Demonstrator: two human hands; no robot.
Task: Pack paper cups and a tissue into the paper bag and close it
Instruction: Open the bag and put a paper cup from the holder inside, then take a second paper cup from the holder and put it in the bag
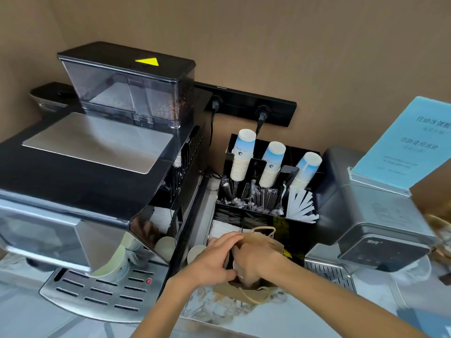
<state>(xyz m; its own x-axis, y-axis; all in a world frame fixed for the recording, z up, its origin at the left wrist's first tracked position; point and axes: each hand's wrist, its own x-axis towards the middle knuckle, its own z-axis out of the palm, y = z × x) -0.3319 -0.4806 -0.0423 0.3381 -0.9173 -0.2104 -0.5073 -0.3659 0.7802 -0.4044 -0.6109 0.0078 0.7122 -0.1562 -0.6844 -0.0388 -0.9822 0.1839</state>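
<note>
My left hand [214,259] and my right hand [258,258] are both on the brown paper bag [266,242], which stands on the counter [305,313] near its front edge, about in the middle. My left hand holds the left side of the bag's open top, with my fingers curled over the rim. My right hand reaches down into the bag, and its fingers look wrapped around something white inside, maybe a cup, but the bag hides most of it so I cannot tell for sure. One string handle [264,231] sticks up at the far side of the bag, and the other handle [256,295] flops down on the counter at the near side. A single paper cup [195,252] stands just to the left of the bag, touching my left hand or very close to it. Behind the bag, toward the wall, is a black holder [292,230]. In its back part are three stacks of upside-down paper cups [271,167], and in front of them are dark stir sticks [258,198] and white packets [301,206]. A big coffee machine [85,179] fills the left end of the counter, with another cup [114,264] under its spout. A small grey machine [378,215] sits at the right end, with a blue sign [405,142] on top.
</note>
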